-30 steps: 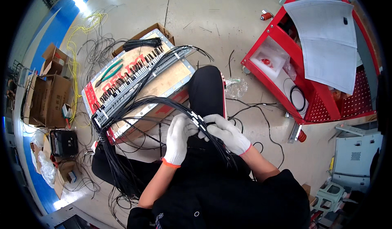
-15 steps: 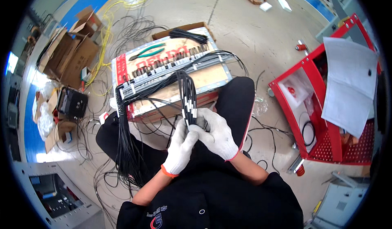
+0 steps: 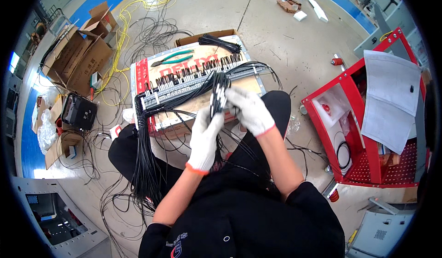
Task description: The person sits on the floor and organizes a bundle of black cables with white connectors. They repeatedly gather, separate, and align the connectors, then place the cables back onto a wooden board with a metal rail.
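A bundle of black wires (image 3: 218, 92) with white marker sleeves stands looped up in front of me. My left hand (image 3: 205, 136), in a white knitted glove with an orange cuff, is closed around its lower part. Beside the bundle's upper right is my right hand (image 3: 251, 110), gloved with a pink cuff and slightly blurred. Its fingers reach toward the wires, thumb apart; whether they touch is unclear. Beyond lies a grey terminal strip (image 3: 184, 88) lined with white-marked wire ends, on a wooden box (image 3: 235, 88). A thick black wire harness (image 3: 146, 161) hangs off its left end.
Green-handled pliers (image 3: 172, 57) and a bunch of black cable ties (image 3: 220, 42) lie on the box. A red metal frame (image 3: 322, 129) with paper sheets (image 3: 391, 101) stands at right. Cardboard boxes (image 3: 85, 62), a black case (image 3: 79, 113) and yellow cable (image 3: 120, 41) are at left.
My right hand has come off the lower bundle and moved up and right, its fingers loosening. My left hand keeps hold, a little higher; the wire bundle has shifted slightly right.
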Motion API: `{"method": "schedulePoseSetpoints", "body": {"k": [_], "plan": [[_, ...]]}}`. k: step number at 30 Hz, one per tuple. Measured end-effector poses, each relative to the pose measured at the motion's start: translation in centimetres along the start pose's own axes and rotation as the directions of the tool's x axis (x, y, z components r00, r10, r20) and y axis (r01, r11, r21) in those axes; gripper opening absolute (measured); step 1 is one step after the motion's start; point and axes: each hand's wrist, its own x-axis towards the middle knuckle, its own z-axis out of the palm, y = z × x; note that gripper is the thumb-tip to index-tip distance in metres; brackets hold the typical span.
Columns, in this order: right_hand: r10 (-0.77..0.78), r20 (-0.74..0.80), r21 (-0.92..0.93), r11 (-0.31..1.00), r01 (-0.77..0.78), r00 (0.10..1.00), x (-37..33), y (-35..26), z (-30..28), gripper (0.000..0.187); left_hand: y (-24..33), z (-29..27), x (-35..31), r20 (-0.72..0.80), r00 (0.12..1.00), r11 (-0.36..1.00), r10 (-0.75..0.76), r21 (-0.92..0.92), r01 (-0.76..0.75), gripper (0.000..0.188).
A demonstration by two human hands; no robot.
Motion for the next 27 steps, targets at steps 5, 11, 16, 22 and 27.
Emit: {"method": "schedulePoseSetpoints", "body": {"k": [5, 11, 16, 22, 27], "plan": [[-0.02, -0.027, 0.036, 0.999, 0.021, 0.999, 4.2, -0.6, -1.3, 0.018, 1.2, 0.2, 4.2, 0.009, 0.988, 0.933, 0.153, 0.327, -0.147, 0.027], [0.19, 0.11, 0.452, 0.865, -0.219, 0.976, -2.3, 7.8, 1.1, 0.01, 0.2, -7.0, -2.8, 0.014, 0.982, 0.978, -0.186, 0.098, 0.184, 0.014], [0.147, 0.169, 0.467, 0.858, -0.211, 0.974, -4.7, 9.6, 2.2, 0.021, -1.6, -9.0, -4.7, -0.071, 0.975, 0.977, -0.212, -0.039, 0.21, 0.027], [0.104, 0.109, 0.464, 0.874, -0.143, 0.989, -5.5, 11.6, 1.2, 0.025, -2.2, -8.7, -5.2, -0.043, 0.974, 0.972, -0.222, -0.091, 0.218, 0.028], [0.087, 0.201, 0.56, 0.807, -0.187, 0.976, -6.2, 9.7, 1.7, 0.023, -2.3, -8.0, -5.1, -0.079, 0.973, 0.976, -0.216, -0.034, 0.214, 0.02]]}}
